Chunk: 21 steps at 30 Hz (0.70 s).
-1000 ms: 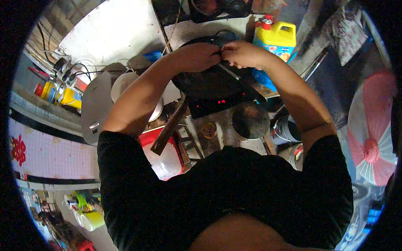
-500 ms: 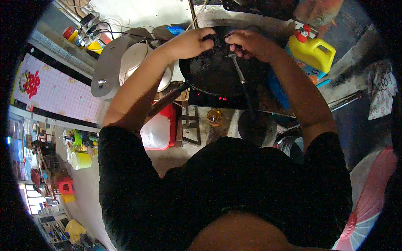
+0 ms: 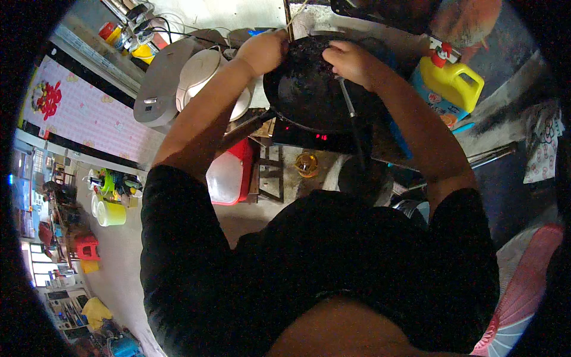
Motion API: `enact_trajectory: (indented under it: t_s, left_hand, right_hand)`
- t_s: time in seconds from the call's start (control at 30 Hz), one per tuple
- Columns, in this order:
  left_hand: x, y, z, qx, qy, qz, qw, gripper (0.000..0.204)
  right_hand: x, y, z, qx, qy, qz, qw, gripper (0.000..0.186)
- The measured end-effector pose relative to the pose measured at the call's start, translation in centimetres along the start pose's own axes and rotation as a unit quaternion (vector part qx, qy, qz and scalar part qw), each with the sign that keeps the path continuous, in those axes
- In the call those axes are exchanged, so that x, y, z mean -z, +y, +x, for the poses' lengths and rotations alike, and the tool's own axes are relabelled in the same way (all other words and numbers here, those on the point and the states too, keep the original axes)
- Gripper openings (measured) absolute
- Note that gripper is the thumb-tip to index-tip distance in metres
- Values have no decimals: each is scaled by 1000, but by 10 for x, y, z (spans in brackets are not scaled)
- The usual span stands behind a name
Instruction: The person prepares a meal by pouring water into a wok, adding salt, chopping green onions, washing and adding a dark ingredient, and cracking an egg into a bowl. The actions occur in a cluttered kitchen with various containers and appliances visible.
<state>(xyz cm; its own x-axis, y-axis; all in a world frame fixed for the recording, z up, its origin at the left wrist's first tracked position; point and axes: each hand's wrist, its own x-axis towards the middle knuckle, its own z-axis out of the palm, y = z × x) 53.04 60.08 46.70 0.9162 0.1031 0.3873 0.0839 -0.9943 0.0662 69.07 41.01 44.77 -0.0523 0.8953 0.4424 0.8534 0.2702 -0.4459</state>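
Note:
A dark wok (image 3: pixel 303 98) sits on a black induction cooker (image 3: pixel 300 137) with a lit red display. Over its back left edge, my left hand (image 3: pixel 265 50) has curled fingers; what they hold is hidden. My right hand (image 3: pixel 351 62) hangs over the back right of the wok with fingers bent inward, holding something I cannot make out among dark bits. A metal-handled utensil (image 3: pixel 348 97) lies across the wok below my right hand, its dark end reaching past the front rim.
Left stand a grey appliance (image 3: pixel 148 107) and white cookware (image 3: pixel 199 71). A yellow jug (image 3: pixel 461 86) stands at the right. Below are a red-rimmed container (image 3: pixel 223 178), a small amber bowl (image 3: pixel 306 165) and a dark pot (image 3: pixel 357 178). A pink fan (image 3: pixel 529 279) is at lower right.
The view has shifted twice. Since half a second ago my left hand has risen leftward, away from the dark clump it was at, and my right hand has moved slightly.

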Motion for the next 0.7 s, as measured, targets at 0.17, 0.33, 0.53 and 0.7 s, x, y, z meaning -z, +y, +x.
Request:
enact_trajectory:
  t_s: [0.17, 0.33, 0.53, 0.7]
  left_hand:
    - [6, 2, 1, 89, -67, -342, 933, 33]
    - [4, 29, 10, 19, -171, -220, 960, 45]
    - [-17, 14, 21, -67, -140, -116, 981, 38]
    - [-24, -36, 18, 40, -54, -110, 992, 37]
  right_hand:
    - [5, 13, 2, 70, -23, -104, 992, 16]
    - [6, 0, 4, 93, -62, -152, 982, 11]
    - [-2, -10, 12, -245, -38, 114, 962, 24]
    - [-1, -21, 3, -265, 61, 159, 949, 26]
